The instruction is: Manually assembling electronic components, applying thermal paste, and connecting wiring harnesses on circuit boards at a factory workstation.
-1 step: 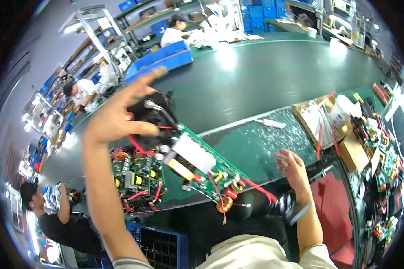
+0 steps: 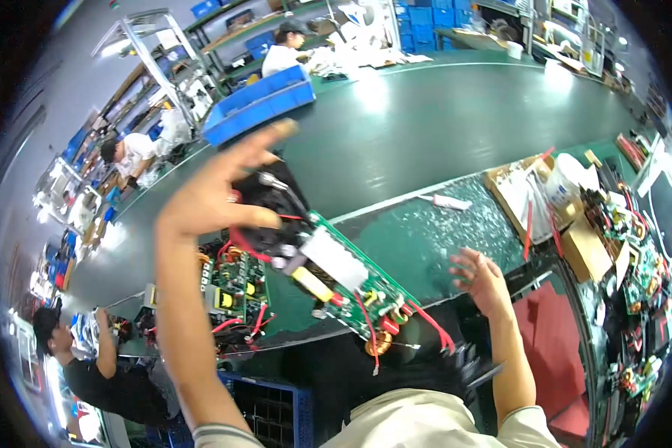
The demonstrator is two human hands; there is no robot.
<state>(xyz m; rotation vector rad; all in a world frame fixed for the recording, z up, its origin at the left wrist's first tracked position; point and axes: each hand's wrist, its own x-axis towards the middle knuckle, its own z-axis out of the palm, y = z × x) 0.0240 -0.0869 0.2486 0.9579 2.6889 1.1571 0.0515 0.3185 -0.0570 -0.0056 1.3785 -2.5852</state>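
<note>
My left hand (image 2: 209,198) grips a green circuit board (image 2: 373,291) at its black end part (image 2: 269,205), thumb on the near side and fingers stretched over the far side. The board slants down to the right above the bench edge, with a white block, yellow and red components, a copper coil and loose red wires. My right hand (image 2: 483,280) is empty, fingers apart, to the right of the board. Below it is a blurred dark piece with a silvery strip (image 2: 478,369); I cannot tell what it is. More populated boards (image 2: 235,291) lie beyond my left forearm.
A blue bin (image 2: 261,104) stands on the green bench's far side. At right are a shallow tray (image 2: 511,194), a white tub (image 2: 564,179), a cardboard box (image 2: 586,250) and piled boards (image 2: 635,299). Red sheets (image 2: 549,351) lie below. Several people work around the bench.
My left hand and the circuit board have shifted slightly right and down. The blurred dark piece below my right hand has changed its angle. My right hand has hardly moved.
</note>
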